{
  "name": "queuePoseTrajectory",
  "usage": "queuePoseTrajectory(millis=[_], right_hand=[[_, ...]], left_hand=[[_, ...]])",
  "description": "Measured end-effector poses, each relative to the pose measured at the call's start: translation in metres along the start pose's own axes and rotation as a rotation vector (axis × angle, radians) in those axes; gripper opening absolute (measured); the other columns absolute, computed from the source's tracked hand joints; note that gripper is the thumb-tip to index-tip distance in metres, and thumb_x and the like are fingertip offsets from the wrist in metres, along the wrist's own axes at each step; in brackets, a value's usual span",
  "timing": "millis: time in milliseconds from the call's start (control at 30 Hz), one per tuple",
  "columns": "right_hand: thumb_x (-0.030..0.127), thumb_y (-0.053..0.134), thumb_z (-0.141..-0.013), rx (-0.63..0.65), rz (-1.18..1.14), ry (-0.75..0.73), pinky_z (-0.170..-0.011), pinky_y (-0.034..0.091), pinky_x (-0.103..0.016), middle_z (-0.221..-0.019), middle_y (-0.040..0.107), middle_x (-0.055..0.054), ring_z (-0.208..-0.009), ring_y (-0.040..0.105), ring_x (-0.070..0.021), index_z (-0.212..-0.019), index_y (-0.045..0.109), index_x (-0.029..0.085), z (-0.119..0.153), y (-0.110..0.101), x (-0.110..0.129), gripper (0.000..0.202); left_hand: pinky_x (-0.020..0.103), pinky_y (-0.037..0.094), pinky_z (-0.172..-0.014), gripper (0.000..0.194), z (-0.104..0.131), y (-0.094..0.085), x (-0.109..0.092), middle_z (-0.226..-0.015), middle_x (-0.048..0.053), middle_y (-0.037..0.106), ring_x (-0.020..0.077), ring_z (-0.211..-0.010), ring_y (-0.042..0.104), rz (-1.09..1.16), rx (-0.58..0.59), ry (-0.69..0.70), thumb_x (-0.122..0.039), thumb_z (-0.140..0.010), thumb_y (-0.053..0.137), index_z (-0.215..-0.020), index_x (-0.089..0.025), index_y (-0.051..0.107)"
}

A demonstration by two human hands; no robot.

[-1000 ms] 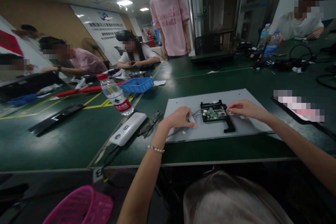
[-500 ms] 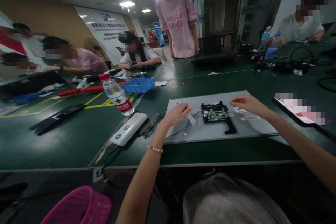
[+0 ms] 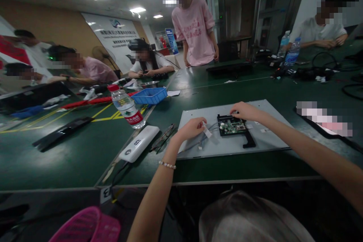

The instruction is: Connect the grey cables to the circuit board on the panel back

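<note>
A flat grey metal panel (image 3: 272,141) lies on the table in front of me. On it sits a black plastic bracket (image 3: 249,140) that frames a green circuit board (image 3: 231,126). My left hand (image 3: 193,128) is over the panel's left part with its fingers curled closed beside a white tag (image 3: 208,132) on thin grey cables (image 3: 198,141); what the fingertips pinch is hidden. At the bracket's upper right corner, my right hand (image 3: 245,112) reaches down with bent fingers slightly apart, its fingertips at the bracket's edge.
Left of the panel are glasses (image 3: 163,138), a white power bank (image 3: 139,144) and a water bottle (image 3: 127,107). Behind them sits a blue tray (image 3: 150,95). A phone (image 3: 323,121) lies at right. A person in a pink shirt (image 3: 194,30) stands across the table; others sit around it.
My right hand has moved left from above the panel's right part to the bracket's upper corner. The left hand has shifted slightly down and left, its fingers more curled.
</note>
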State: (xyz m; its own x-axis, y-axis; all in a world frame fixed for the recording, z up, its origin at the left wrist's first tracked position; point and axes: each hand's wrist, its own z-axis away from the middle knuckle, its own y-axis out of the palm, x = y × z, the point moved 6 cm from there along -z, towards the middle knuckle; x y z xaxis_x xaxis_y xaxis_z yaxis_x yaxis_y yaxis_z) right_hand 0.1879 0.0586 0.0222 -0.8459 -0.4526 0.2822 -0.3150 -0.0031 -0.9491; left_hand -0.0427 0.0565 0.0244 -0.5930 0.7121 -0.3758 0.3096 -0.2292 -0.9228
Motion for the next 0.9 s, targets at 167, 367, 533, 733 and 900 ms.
queuePoseTrajectory(millis=[167, 367, 533, 733, 900], right_hand=[[0.021, 0.053, -0.082, -0.022, 0.051, 0.092, -0.079, 0.047, -0.03, -0.096, 0.073, -0.006, -0.09, 0.065, -0.0229, -0.091, 0.074, 0.023, -0.004, -0.003, -0.001, 0.023], [0.026, 0.046, -0.088, -0.175, 0.128, 0.141, -0.083, 0.046, -0.033, -0.108, 0.069, -0.008, -0.096, 0.062, -0.0241, -0.1, 0.072, 0.021, 0.012, -0.027, -0.018, 0.03], [0.025, 0.043, -0.088, -0.153, 0.195, 0.194, -0.086, 0.046, -0.035, -0.109, 0.068, -0.009, -0.098, 0.062, -0.0254, -0.097, 0.073, 0.02, 0.037, -0.022, -0.047, 0.032], [0.029, 0.043, -0.088, -0.062, 0.1, 0.166, -0.092, 0.044, -0.038, -0.11, 0.068, -0.012, -0.102, 0.062, -0.0264, -0.107, 0.069, 0.015, 0.054, -0.002, -0.057, 0.035], [0.032, 0.05, -0.083, -0.101, -0.02, 0.15, -0.094, 0.044, -0.04, -0.113, 0.068, -0.009, -0.104, 0.061, -0.0272, -0.105, 0.07, 0.019, 0.062, -0.015, -0.053, 0.032]], left_hand=[[0.027, 0.044, -0.069, 0.02, -0.001, -0.007, 0.001, -0.08, 0.002, 0.059, 0.0147, -0.071, 0.055, -0.006, -0.081, 0.012, -0.018, -0.082, 0.046, -0.094, -0.018, 0.061], [0.028, 0.045, -0.074, 0.023, 0.002, -0.021, 0.007, -0.085, 0.004, 0.06, 0.016, -0.078, 0.056, -0.062, -0.189, -0.001, -0.014, -0.083, 0.042, -0.093, -0.017, 0.062], [0.03, 0.045, -0.077, 0.026, 0.002, -0.016, 0.016, -0.089, 0.006, 0.061, 0.0179, -0.08, 0.058, -0.201, -0.15, -0.055, -0.011, -0.083, 0.041, -0.094, -0.017, 0.063], [0.032, 0.045, -0.086, 0.028, 0.004, -0.014, 0.018, -0.101, 0.008, 0.059, 0.0198, -0.094, 0.058, -0.312, -0.125, -0.084, -0.013, -0.087, 0.042, -0.107, -0.017, 0.061], [0.037, 0.042, -0.094, 0.032, 0.005, -0.019, 0.011, -0.116, 0.01, 0.054, 0.0232, -0.106, 0.053, -0.366, -0.207, -0.064, -0.019, -0.088, 0.048, -0.119, -0.018, 0.056]])
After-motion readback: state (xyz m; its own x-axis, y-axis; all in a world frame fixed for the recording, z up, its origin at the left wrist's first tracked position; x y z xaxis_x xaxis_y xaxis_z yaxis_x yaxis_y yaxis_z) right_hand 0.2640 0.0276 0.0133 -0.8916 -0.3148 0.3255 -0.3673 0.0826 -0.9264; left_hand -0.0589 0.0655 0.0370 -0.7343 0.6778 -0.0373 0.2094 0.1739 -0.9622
